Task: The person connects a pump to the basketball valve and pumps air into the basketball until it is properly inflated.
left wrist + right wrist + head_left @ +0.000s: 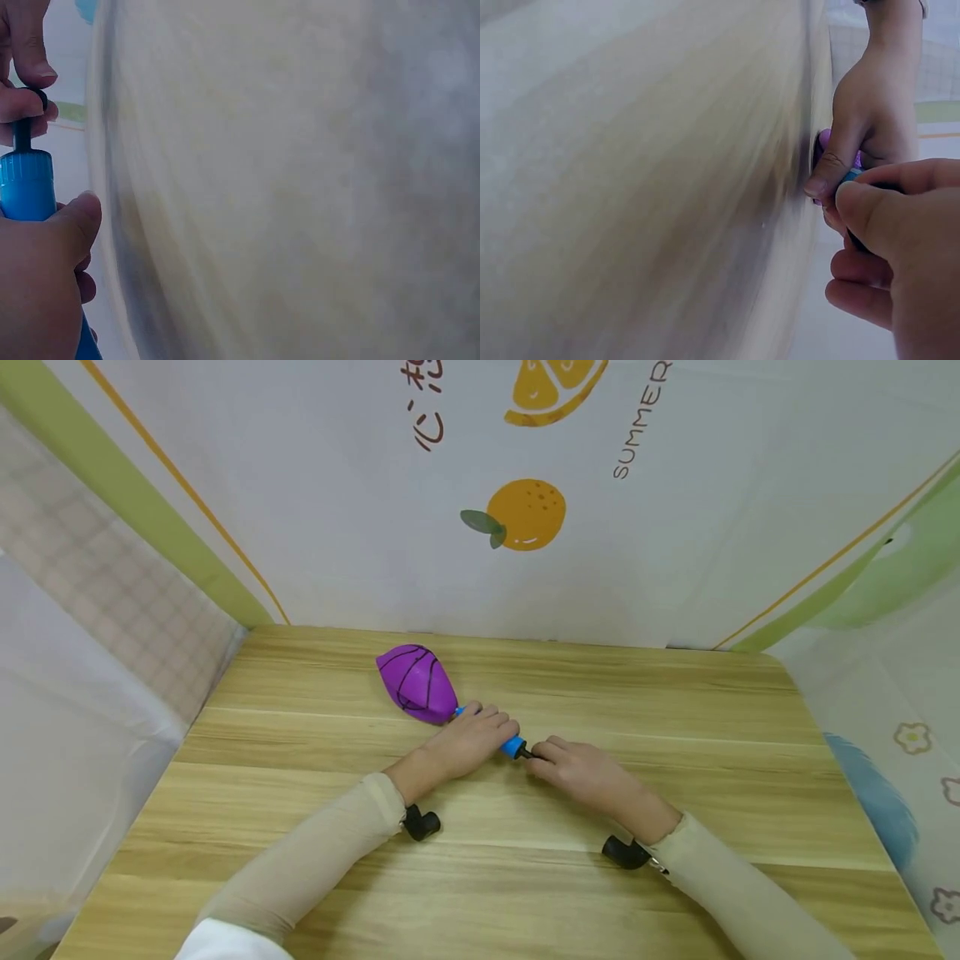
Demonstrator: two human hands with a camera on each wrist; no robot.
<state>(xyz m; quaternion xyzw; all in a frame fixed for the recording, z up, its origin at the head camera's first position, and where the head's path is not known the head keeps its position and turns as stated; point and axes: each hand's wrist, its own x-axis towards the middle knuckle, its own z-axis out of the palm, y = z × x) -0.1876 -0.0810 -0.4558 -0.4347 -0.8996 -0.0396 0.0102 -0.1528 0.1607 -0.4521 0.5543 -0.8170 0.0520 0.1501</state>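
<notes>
Beige, fine-knit sleeves (322, 852) lie nearest the head camera, a small black angled fitting (422, 823) by each wrist. Beyond them, over the middle of the pale, wood-grained counter (675, 693), the left hand (467, 743) has its grip wrapped round a bright blue plastic tube (513, 747), while the right hand (581, 772) pinches the end of a slim black plastic rod (528, 754) between thumb and fingers. The rod runs out of the tube's ribbed collar, which the left wrist view shows clearly. At the tube's far end, a glossy purple bag-like ball with black curved lines (416, 683) rests on the counter; the left hand partly hides the join.

The tube should be light and stiff, its smooth barrel a little slippery; a full wrap round the middle seems the steadiest hold. The rod, thin and rigid, is best taken by its end and kept in line with the barrel, since a sideways push might bend it. The ball looks slack, tapering to a blunt point, with folds suggesting thin, soft, rubbery skin: easily dented, best left unsqueezed, its neck supported near the tube
</notes>
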